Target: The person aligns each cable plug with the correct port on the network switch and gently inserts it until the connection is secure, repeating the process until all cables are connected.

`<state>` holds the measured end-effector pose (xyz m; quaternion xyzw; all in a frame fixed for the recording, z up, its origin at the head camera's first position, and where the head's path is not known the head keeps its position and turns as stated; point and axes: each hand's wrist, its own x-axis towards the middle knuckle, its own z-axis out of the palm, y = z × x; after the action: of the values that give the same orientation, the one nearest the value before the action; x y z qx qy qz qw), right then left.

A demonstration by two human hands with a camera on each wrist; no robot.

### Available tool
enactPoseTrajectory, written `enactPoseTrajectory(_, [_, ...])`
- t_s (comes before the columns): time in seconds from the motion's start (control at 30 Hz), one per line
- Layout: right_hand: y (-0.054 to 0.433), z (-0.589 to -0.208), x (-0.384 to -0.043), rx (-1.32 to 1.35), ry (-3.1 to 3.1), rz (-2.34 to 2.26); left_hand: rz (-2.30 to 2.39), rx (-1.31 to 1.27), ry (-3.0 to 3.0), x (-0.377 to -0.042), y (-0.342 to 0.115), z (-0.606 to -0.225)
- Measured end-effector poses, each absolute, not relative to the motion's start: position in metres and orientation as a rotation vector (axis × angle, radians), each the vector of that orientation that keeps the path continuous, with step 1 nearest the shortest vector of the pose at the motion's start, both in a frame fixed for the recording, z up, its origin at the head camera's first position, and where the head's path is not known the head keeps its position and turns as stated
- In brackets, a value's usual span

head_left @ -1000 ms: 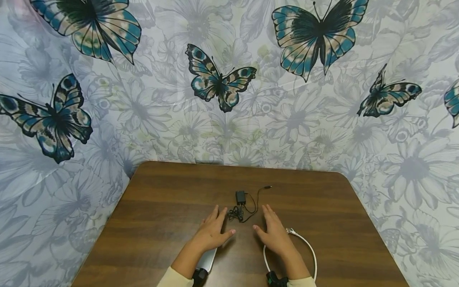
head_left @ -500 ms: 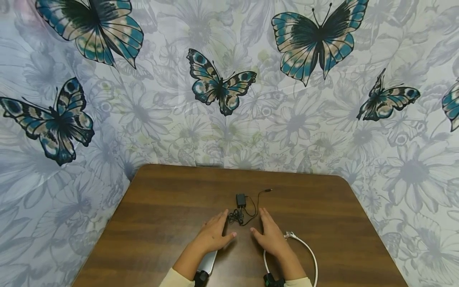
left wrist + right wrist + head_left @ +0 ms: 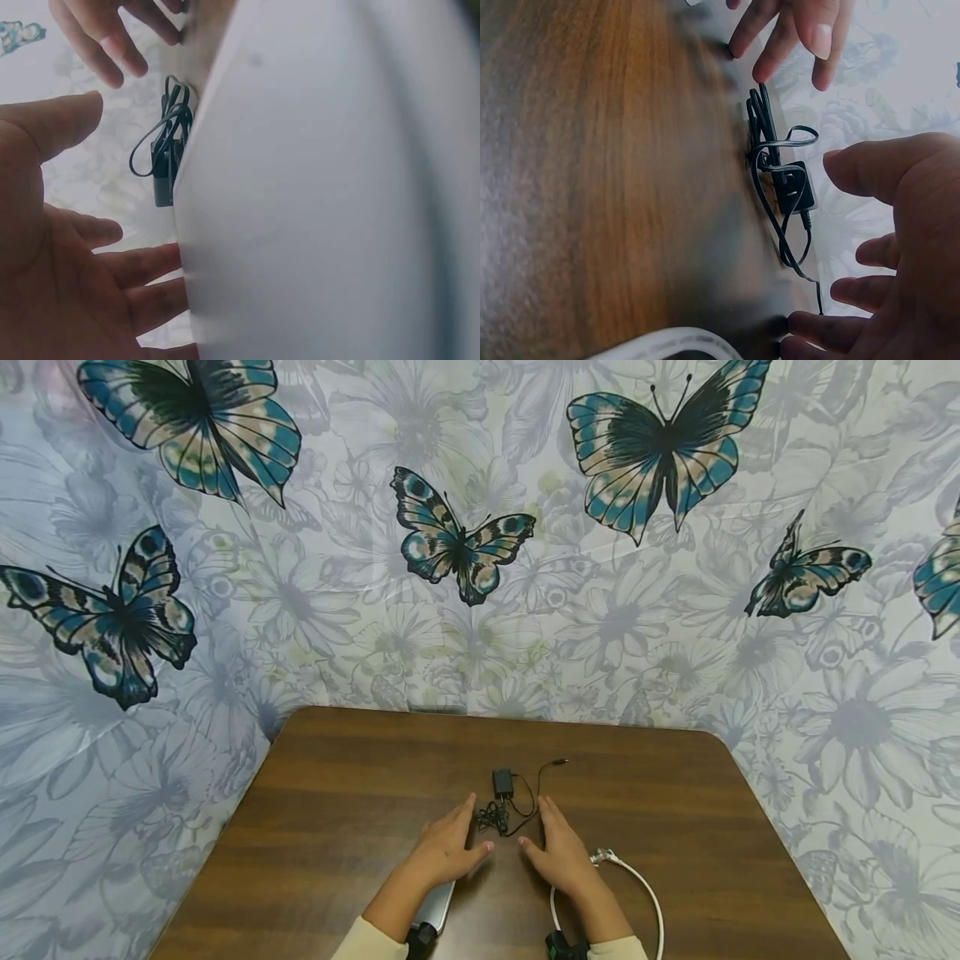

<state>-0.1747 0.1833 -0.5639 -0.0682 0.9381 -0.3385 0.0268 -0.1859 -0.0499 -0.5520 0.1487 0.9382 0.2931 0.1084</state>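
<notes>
A black power adapter [image 3: 502, 783] lies on the brown table, its cord bundled in loops [image 3: 492, 817] at the near side. One thin end runs out to the right and finishes in a small plug [image 3: 558, 762]. My left hand [image 3: 442, 852] is just left of the bundle, fingers extended and thumb spread inward. On the other side, my right hand [image 3: 564, 858] mirrors it, fingertips near the cord. Neither hand holds anything. In the right wrist view the adapter [image 3: 799, 187] shows two metal prongs between the hands.
A flat silver object [image 3: 435, 906] lies under my left wrist, partly hidden; its pale surface [image 3: 300, 195] fills much of the left wrist view. A white cable [image 3: 651, 893] loops around my right forearm. Butterfly-patterned fabric [image 3: 480, 652] hangs behind the table [image 3: 337, 760].
My right hand has moved a little left, toward the cord. The left hand's fingers have drawn closer together. The adapter stays in place on the table as the head view shifts slightly.
</notes>
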Motion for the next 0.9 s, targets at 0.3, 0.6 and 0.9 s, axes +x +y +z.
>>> enactPoseTrajectory(0.3, [0.178,-0.566,-0.178,-0.214,2.929,-1.003,0.765,0.453,2.806,-0.194,-0.043,-0.55])
enactPoseTrajectory(0.6, [0.175,-0.566,-0.18,-0.216,2.905,-1.025,0.777,0.455,2.787,-0.195,-0.041,-0.547])
enactPoseTrajectory(0.9, [0.17,-0.567,-0.181,-0.213,2.885,-1.036,0.779,0.441,2.745,-0.197,-0.036,-0.543])
